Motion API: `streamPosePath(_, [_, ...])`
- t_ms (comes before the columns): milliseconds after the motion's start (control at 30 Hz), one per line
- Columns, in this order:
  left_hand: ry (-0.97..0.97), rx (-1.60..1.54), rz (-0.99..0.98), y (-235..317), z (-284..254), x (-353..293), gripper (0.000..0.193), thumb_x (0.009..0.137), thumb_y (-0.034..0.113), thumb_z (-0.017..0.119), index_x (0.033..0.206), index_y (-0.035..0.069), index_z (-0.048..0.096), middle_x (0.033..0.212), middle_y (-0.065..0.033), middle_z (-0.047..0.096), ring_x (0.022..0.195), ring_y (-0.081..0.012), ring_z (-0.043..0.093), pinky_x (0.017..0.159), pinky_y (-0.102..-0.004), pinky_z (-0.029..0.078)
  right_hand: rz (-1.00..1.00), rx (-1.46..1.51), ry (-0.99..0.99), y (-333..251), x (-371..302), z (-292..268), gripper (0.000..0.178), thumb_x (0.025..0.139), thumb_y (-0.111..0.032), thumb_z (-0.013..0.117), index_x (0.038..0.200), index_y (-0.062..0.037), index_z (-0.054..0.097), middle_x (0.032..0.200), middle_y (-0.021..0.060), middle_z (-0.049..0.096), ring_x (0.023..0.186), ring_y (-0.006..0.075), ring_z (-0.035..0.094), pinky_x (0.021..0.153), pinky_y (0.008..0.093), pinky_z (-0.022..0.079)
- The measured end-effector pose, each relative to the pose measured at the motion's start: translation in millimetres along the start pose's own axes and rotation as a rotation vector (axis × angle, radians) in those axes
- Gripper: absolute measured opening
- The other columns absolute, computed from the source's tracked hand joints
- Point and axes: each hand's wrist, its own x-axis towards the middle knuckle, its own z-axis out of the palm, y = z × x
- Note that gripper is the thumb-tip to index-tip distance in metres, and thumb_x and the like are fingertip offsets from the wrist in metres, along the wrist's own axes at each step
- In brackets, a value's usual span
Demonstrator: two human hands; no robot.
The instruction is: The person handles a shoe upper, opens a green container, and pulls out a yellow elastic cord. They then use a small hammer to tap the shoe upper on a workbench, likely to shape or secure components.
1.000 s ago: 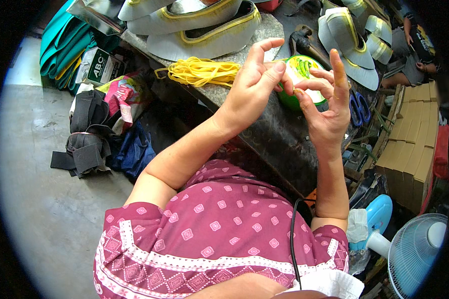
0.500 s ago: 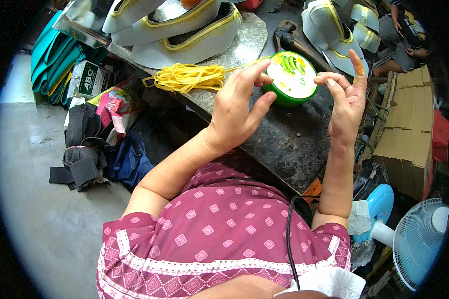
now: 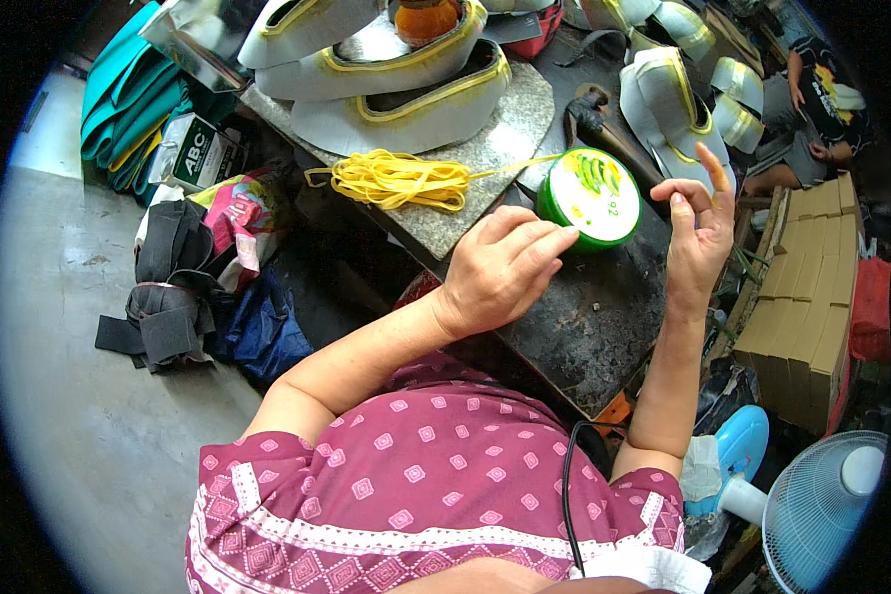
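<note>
A round green jar with a white lid printed with green slices stands on the dark worktop between my hands. My left hand is at its near left side, fingers stretched toward the lid rim; its thumb is hidden, and I cannot tell whether it touches the jar. My right hand is raised right of the jar, index finger up, the other fingers loosely bent and the thumb apart. Nothing shows in either hand. A bundle of flat yellow strip lies on a grey stone slab, one end running to the jar.
Grey curved pieces with yellow edging are stacked at the back left, more at the back right. A hammer lies behind the jar. Cardboard stacks and a fan stand right. A person sits far right.
My left hand has turned palm-down and moved lower beside the jar, its thumb now out of sight. My right hand has bent slightly. The whole view has shifted, with the scene lower.
</note>
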Motion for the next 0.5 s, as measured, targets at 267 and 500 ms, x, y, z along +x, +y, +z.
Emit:
streamPosePath(267, [0.0, -0.012, -0.041, -2, -1, -3, 0.052, 0.076, 0.005, 0.074, 0.126, 0.007, 0.059, 0.1, -0.0088, 0.065, 0.093, -0.0296, 0.06, 0.081, -0.0395, 0.054, 0.015, -0.077, -0.047, 7, 30, 2, 0.066, 0.092, 0.002, 0.063, 0.152, -0.0099, 0.039, 0.087, 0.0045, 0.069, 0.079, 0.0049, 0.062, 0.068, 0.0178, 0.045])
streamPosePath(500, [0.052, -0.028, -0.079, -6, -1, 2, 0.053, 0.075, 0.002, 0.076, 0.126, 0.006, 0.059, 0.103, -0.0108, 0.066, 0.094, -0.0318, 0.06, 0.083, -0.0412, 0.052, -0.012, 0.091, -0.121, -11, 22, 24, 0.084, 0.086, 0.002, 0.073, 0.156, -0.0084, 0.028, 0.108, 0.0119, 0.07, 0.098, 0.0123, 0.066, 0.093, 0.0276, 0.051])
